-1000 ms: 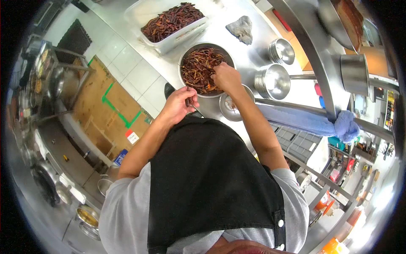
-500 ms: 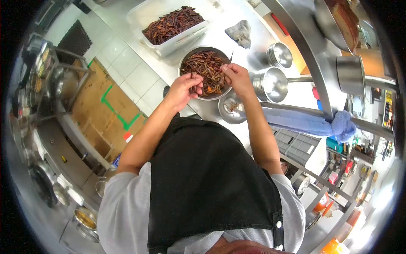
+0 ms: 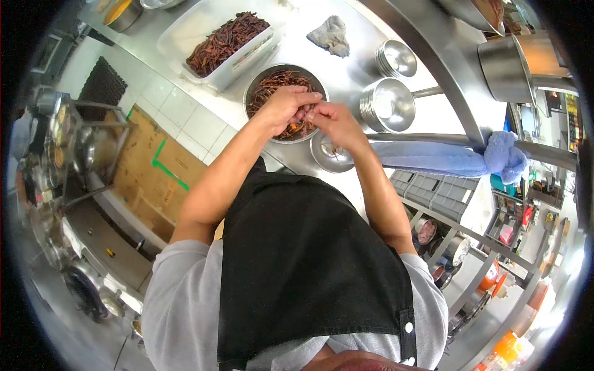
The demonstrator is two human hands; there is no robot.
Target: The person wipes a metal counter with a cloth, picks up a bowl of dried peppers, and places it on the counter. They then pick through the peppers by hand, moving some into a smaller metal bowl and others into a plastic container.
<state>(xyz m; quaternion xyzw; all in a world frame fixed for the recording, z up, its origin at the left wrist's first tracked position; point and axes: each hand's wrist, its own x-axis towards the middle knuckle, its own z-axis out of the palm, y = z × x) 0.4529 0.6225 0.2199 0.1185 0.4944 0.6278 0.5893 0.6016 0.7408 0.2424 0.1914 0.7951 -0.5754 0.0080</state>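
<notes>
Over a round metal bowl (image 3: pixel 248 99) of dried red chilies (image 3: pixel 275 83), my two hands meet fingertip to fingertip. My left hand (image 3: pixel 289 108) is closed, its fingers curled and thumb pressed in. Against it, my right hand (image 3: pixel 338 123) is pinched shut. Whatever lies between the fingers is hidden. Just under my right wrist sits a small metal bowl (image 3: pixel 323 154) with a few thin stem-like bits in it. Beyond the chili bowl, a translucent plastic tub (image 3: pixel 250 59) holds a large heap of dark dried chilies (image 3: pixel 226 46).
A crumpled grey cloth (image 3: pixel 331 37) lies on the steel table (image 3: pixel 303 49). Stacked metal bowls (image 3: pixel 390 105) stand right of my hands, with another stack (image 3: pixel 396 59) behind. A blue towel (image 3: pixel 433 157) is knotted on a rail at the right. Flattened cardboard (image 3: pixel 173 167) covers floor at left.
My hands were apart at the bowl's two sides, the right one pinching a dried chili. Now they have come together over the bowl. The view has shifted slightly.
</notes>
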